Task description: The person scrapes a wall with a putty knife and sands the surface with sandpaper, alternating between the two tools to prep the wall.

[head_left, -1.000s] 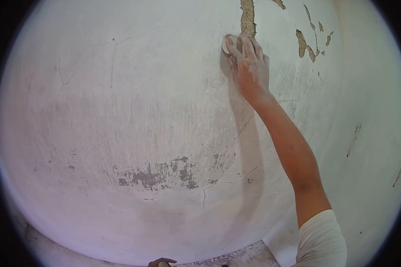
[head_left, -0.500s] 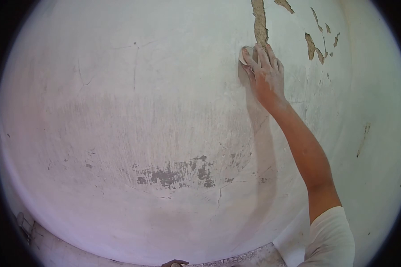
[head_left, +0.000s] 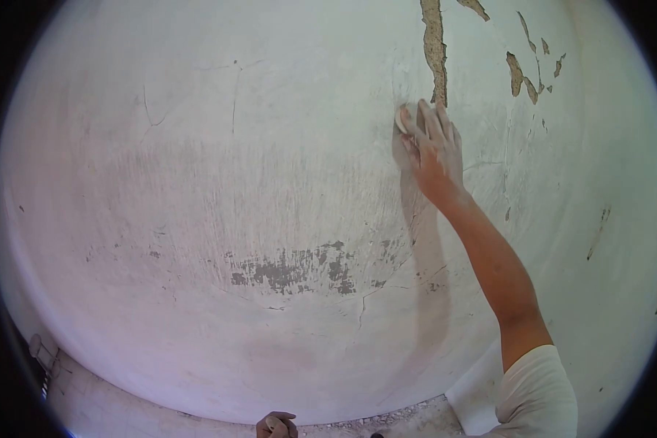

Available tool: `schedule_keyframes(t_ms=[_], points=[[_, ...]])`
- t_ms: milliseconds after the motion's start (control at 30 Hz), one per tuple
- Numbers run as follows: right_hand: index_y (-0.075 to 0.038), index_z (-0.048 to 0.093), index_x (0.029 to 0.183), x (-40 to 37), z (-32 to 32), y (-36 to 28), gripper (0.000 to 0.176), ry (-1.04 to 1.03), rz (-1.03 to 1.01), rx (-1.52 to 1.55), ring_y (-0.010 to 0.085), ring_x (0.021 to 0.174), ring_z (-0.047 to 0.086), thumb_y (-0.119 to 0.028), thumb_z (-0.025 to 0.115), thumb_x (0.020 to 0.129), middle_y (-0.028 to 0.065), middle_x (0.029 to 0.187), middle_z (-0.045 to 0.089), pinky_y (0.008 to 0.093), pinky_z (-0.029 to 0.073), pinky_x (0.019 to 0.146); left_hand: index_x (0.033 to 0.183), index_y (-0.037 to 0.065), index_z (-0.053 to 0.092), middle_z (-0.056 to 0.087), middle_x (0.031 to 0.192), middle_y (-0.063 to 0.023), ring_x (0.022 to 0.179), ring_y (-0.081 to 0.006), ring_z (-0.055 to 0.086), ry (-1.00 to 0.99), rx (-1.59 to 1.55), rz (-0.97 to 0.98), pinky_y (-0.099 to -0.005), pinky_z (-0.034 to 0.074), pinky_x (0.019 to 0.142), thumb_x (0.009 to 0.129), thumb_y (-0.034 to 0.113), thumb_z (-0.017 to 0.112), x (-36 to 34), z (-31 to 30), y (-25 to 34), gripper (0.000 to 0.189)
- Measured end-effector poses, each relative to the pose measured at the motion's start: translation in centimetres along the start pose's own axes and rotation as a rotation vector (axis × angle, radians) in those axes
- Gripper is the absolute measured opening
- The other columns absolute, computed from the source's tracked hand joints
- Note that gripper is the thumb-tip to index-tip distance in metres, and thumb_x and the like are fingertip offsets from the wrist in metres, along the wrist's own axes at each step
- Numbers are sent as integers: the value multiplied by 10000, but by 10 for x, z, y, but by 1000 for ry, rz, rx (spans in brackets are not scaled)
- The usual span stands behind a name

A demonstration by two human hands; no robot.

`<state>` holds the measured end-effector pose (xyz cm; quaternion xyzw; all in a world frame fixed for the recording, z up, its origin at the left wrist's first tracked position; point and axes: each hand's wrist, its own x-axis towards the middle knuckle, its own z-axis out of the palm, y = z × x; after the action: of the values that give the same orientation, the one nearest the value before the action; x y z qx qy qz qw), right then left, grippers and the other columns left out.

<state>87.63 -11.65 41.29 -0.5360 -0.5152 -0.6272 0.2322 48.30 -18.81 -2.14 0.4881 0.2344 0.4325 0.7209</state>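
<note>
My right hand (head_left: 438,157) presses against the white plastered wall (head_left: 306,182), fingers pointing up and slightly blurred. Under the palm and thumb is a piece of sandpaper (head_left: 401,118); only its pale, curled left edge shows. Just above the fingertips a strip of bare, sandy plaster (head_left: 435,55) runs up the wall. Low at the bottom edge is my left hand (head_left: 276,425), curled closed with the thumb across the fingers. Whether it holds anything is hidden.
Chipped patches (head_left: 516,75) and cracks mark the wall's upper right. A grey worn patch (head_left: 292,271) lies lower down. Rubble (head_left: 394,420) is strewn along the wall's foot. A pale chair-like object (head_left: 44,352) stands at the far left.
My right hand has slid down the wall with the sandpaper, exposing more of the bare strip above it. My left hand has come further into view at the bottom. The view has shifted slightly.
</note>
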Motion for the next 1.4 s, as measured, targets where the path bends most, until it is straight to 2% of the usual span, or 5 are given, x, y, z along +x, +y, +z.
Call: schedule_keyframes(t_ms=[400,600,800,1133,1400], points=[[-13,598,1281,-156,-34,-27,418,-59,105,813,395,1308,452,13,557,866,187,1373,526,452,415,1048,839,140,479,443,676,-15,620,-158,478,458,-733,250,-378,450,642,969,273,572,31,22,39,208],[68,589,1191,-288,-63,-68,282,-271,1205,1379,175,1016,594,-83,547,955,104,1124,636,300,471,868,836,98,550,540,705,-21,588,-130,506,544,-265,170,-317,443,562,928,211,626,40,39,-10,165],[40,586,1195,-346,-70,-132,292,-770,1642,2011,163,980,630,-92,603,935,102,1110,655,316,511,885,991,0,691,655,839,-19,638,-48,534,295,352,-100,-235,462,595,834,121,760,55,101,-21,209],[13,525,1215,-403,-54,-170,299,-1373,1272,2253,227,1046,620,-133,588,961,122,1158,622,402,493,940,960,13,679,651,812,1,737,-73,566,292,313,-136,-242,477,680,849,119,745,64,122,-45,167],[-85,423,1353,-388,-39,-212,591,-1649,1850,2801,253,1119,594,-434,635,926,142,1270,554,473,481,949,976,24,687,657,833,-2,780,-85,580,161,282,-264,-261,482,719,851,128,741,65,66,-15,172]])
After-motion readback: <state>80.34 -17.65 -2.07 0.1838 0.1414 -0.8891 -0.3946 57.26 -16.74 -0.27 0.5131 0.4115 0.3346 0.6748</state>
